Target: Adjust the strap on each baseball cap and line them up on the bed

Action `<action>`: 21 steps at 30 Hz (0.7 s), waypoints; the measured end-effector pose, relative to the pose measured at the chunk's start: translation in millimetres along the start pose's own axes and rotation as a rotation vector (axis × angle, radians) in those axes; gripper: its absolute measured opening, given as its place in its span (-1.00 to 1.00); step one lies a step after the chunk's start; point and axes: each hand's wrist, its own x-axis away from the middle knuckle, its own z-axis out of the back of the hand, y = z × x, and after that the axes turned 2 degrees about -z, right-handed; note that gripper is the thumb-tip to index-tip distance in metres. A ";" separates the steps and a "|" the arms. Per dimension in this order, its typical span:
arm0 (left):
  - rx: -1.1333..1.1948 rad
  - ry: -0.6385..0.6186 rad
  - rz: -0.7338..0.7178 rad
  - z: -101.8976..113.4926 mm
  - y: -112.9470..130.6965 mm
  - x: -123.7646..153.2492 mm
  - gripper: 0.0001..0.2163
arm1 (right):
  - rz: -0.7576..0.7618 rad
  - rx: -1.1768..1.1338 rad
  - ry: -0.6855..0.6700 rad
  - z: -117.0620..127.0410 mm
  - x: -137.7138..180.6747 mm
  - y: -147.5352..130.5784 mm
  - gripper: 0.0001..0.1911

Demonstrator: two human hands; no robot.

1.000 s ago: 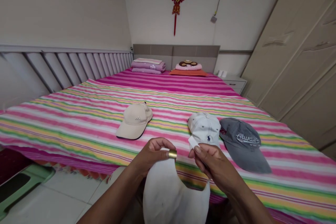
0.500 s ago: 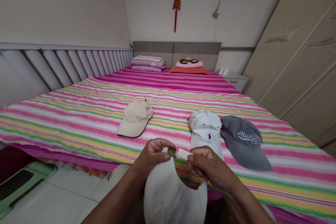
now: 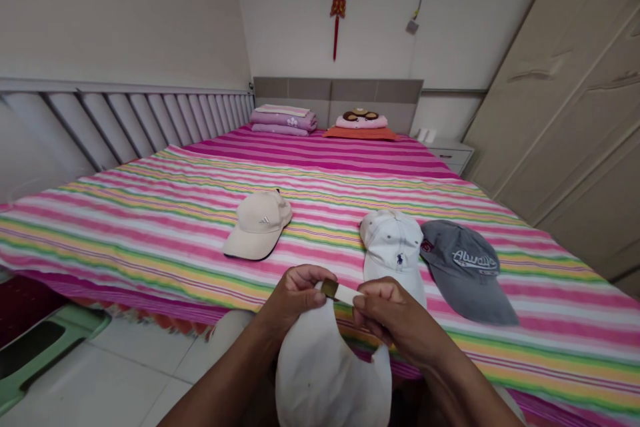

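Observation:
A white cap (image 3: 325,367) hangs below my two hands, its back opening facing up. My left hand (image 3: 300,290) pinches the brass-coloured metal buckle (image 3: 329,288) at one side of that opening. Between finger and thumb, my right hand (image 3: 385,310) grips the white strap (image 3: 349,295) of the cap, and the strap's end meets the buckle. Whether the end has passed inside the buckle I cannot tell. Beyond my hands lie a beige cap (image 3: 260,220), another white cap (image 3: 393,240) with a small dark emblem, and a grey cap (image 3: 465,273) with white lettering.
The caps lie on a bed with a striped sheet (image 3: 165,213). Folded purple bedding (image 3: 283,121) and a pink pillow (image 3: 361,123) rest by the headboard (image 3: 300,90). A green stool (image 3: 65,330) stands on the floor at left; a wardrobe (image 3: 560,107) is at right.
My right hand has moved slightly left with the strap. The gap between strap end and buckle has closed, and the strap now touches the buckle.

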 end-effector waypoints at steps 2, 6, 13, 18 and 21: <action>-0.003 0.000 0.000 -0.5 0.5 -0.4 -0.77 | -0.004 0.007 -0.005 -0.1 0.0 0.6 -0.68; -0.011 0.015 -0.011 -2.3 1.8 -1.1 -0.77 | -0.004 -0.012 -0.027 -1.4 -0.3 2.2 -0.66; -0.057 0.008 -0.030 -5.5 1.5 -0.9 -0.76 | -0.011 -0.076 -0.033 -4.4 -0.8 1.7 -0.69; -0.148 0.015 -0.092 -5.5 2.7 -1.8 -0.76 | -0.006 -0.066 -0.014 -3.4 -0.9 2.2 -0.69; -0.189 0.017 -0.127 -5.9 3.1 -2.2 -0.76 | 0.001 -0.056 -0.010 -3.5 -1.3 2.2 -0.69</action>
